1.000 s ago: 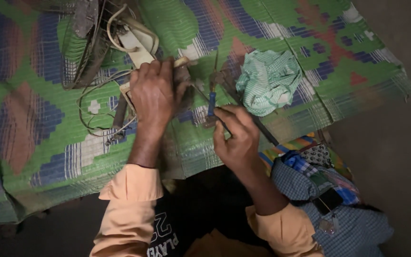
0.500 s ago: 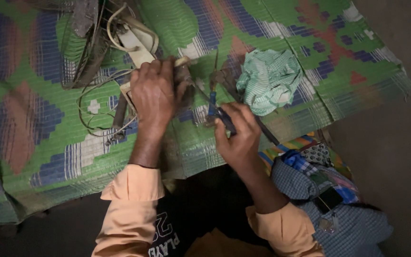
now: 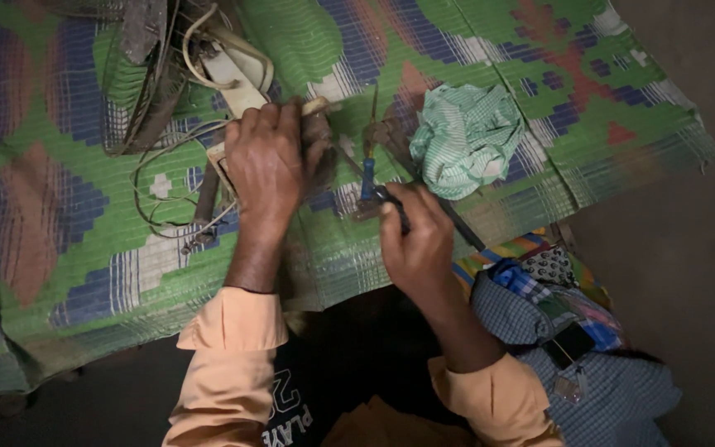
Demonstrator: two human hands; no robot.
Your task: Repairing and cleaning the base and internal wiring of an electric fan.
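Note:
My left hand [image 3: 268, 161] presses down on a pale flat part [image 3: 318, 106] and a small dark piece on the green, blue and red woven mat [image 3: 59, 240]. My right hand [image 3: 414, 240] grips a thin dark tool with a blue handle section [image 3: 367, 180]; its tip points toward the spot under my left fingers. A second dark rod-like tool [image 3: 457, 223] lies slanted by my right hand. Whether the tip touches the part is hidden by my fingers.
A crumpled green-checked cloth [image 3: 465, 141] lies right of the hands. A white power strip with cord [image 3: 229, 66] and a dark wire fan guard [image 3: 146, 74] sit at the upper left, thin wires [image 3: 159, 194] trailing below. Folded patterned fabrics [image 3: 556, 290] lie beside my right arm.
My right hand has shifted slightly left and forward, bringing the blue-handled tool closer to the part under my left hand. My left hand has stayed put.

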